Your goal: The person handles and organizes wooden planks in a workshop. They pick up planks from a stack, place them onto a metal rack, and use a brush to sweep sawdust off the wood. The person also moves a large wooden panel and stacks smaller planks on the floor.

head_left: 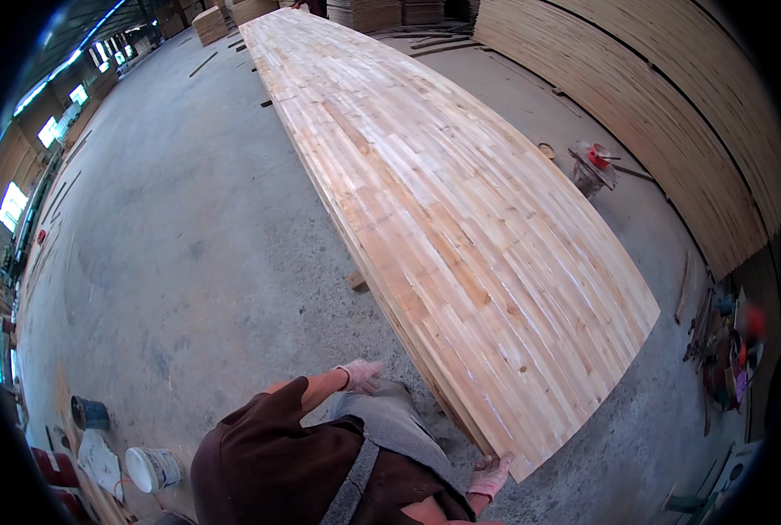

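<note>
A long panel of joined light wood strips (460, 236) stretches from my right side to the far end of the aisle, lying on what looks like a stack raised off the floor. At its near corner my right hand (491, 477), in a pale pinkish glove, grips the edge with the fingers on the top face and the rest partly hidden. My left hand (362, 374), gloved alike, is held in front of my body over the grey apron (390, 416). Its fingers are stretched out, apart from the panel, with nothing in them.
Tall wood panels (618, 105) lean along the right. A red container (599, 156) sits on a small stand beyond the panel. At lower left are a white bucket (153, 470) and a dark bucket (90, 412). A wood block (357, 280) juts from below. Another person (313, 7) is partly visible at the far end.
</note>
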The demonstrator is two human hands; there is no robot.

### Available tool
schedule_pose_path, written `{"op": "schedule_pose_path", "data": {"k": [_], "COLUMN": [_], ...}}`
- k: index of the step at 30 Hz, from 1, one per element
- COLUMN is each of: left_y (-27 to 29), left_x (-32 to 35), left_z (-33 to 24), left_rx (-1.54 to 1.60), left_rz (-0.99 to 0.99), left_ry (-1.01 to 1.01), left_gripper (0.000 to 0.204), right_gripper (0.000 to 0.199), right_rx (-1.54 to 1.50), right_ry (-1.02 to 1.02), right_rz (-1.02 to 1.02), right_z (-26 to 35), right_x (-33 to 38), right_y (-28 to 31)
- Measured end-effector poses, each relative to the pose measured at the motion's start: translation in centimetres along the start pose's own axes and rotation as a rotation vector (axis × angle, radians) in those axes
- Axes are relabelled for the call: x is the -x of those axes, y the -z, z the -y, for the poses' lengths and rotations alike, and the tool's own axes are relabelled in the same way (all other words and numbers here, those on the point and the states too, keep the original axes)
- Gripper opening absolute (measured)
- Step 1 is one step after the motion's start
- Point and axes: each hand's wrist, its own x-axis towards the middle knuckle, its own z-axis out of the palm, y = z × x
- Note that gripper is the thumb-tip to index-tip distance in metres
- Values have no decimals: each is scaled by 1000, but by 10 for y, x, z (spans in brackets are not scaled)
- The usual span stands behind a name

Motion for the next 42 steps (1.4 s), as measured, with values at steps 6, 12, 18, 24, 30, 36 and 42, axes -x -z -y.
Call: {"op": "schedule_pose_path", "data": {"k": [6, 12, 18, 24, 30, 36, 42], "left_y": [-1, 6, 41, 21, 2, -74, -105], "left_x": [4, -7, -32, -29, 6, 65, 36], "left_z": [-4, 4, 23, -12, -60, -129, -142], "left_rx": [-22, 4, 184, 9, -292, -570, 17], "left_rz": [-10, 48, 311, 247, 87, 346, 499], "left_ry": [25, 7, 25, 13, -124, -268, 49], "left_gripper": [58, 52, 40, 40, 57, 49, 60], "right_gripper": [47, 45, 43, 49, 36, 41, 43], "right_rx": [-5, 2, -20, -77, -65, -97, -130], "right_ry": [6, 9, 4, 40, 23, 64, 47], "right_rz": [-57, -57, -14, 16, -45, -173, -215], "right_z": [3, 3, -10, -8, 15, 5, 14], "right_x": [4, 6, 7, 8, 26, 32, 40], "right_y": [-7, -7, -10, -1, -75, -70, -101]}}
